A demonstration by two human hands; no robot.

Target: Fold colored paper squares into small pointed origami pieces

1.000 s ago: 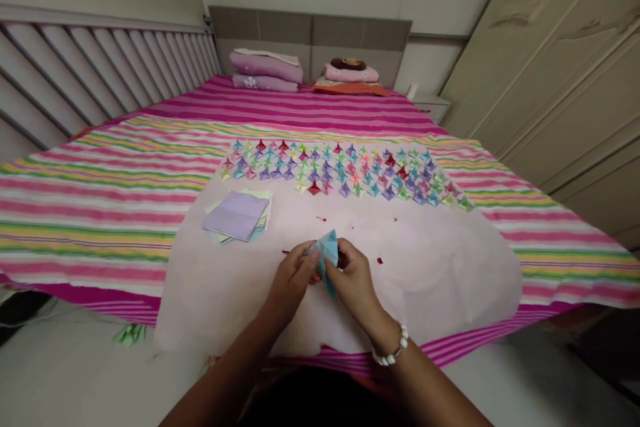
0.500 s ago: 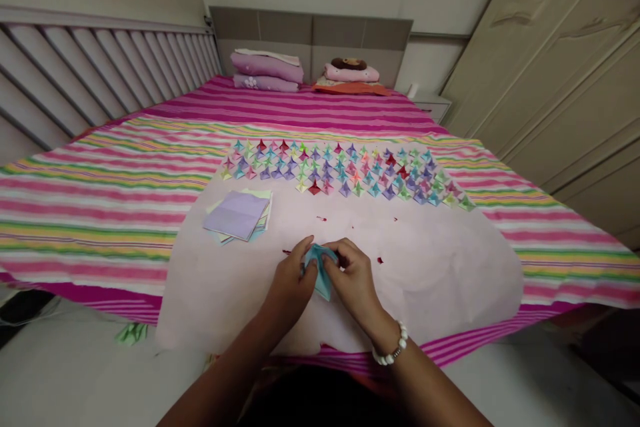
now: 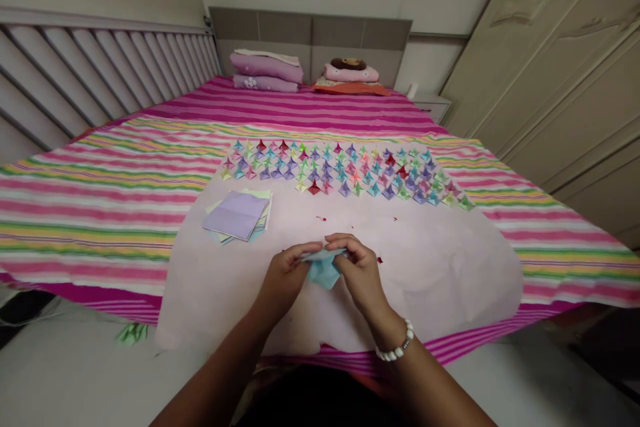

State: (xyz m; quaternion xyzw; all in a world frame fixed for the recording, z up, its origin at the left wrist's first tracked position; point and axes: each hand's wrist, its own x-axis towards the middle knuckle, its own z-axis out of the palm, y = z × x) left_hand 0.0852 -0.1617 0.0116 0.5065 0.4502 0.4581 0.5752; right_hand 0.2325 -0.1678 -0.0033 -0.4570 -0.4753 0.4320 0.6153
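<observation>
A light blue origami paper (image 3: 324, 272), partly folded, is held between both hands above the white sheet (image 3: 440, 280). My left hand (image 3: 285, 275) pinches its left edge, thumb below and fingers along the top. On the other side my right hand (image 3: 361, 272) grips the paper's right edge, fingers curled over it; a white bead bracelet circles that wrist. Left of the hands lies a fanned stack of square papers (image 3: 236, 215), with a lilac one uppermost. Beyond them stand rows of small folded paper pieces (image 3: 345, 189) in many colours.
Small red scraps (image 3: 321, 219) lie on the sheet. Striped bedding (image 3: 100, 213) covers the bed around it. Folded quilts (image 3: 267, 70) are stacked by the headboard (image 3: 285, 30). A crumpled green paper (image 3: 132, 333) rests on the floor at the lower left.
The blue paper has been turned and spread wider between the hands. My fingers have shifted to its upper edge, and the hands sit slightly farther apart.
</observation>
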